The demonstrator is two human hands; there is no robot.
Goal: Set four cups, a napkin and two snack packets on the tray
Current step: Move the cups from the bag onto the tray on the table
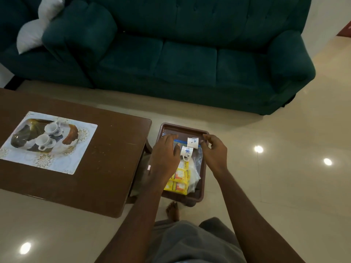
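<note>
A brown tray (183,127) sits low beside the coffee table. Two white cups with blue flowers stand side by side at its far end: one cup (192,142) by my right hand, the other cup (187,151) by my left thumb. Yellow snack packets (179,177) lie at the tray's near end, partly over a clear zip bag (196,164) with something white inside. My left hand (165,156) lies over the tray's left part with relaxed fingers, hiding what is under it. My right hand (214,150) pinches at the far cup's right side, where its handle is hidden.
A brown wooden coffee table (106,149) stands left of the tray, with a placemat (49,143) printed with cups. A dark green sofa (190,63) lies beyond. The glossy tiled floor (284,177) stretches to the right. My bare foot (172,210) is just below the tray.
</note>
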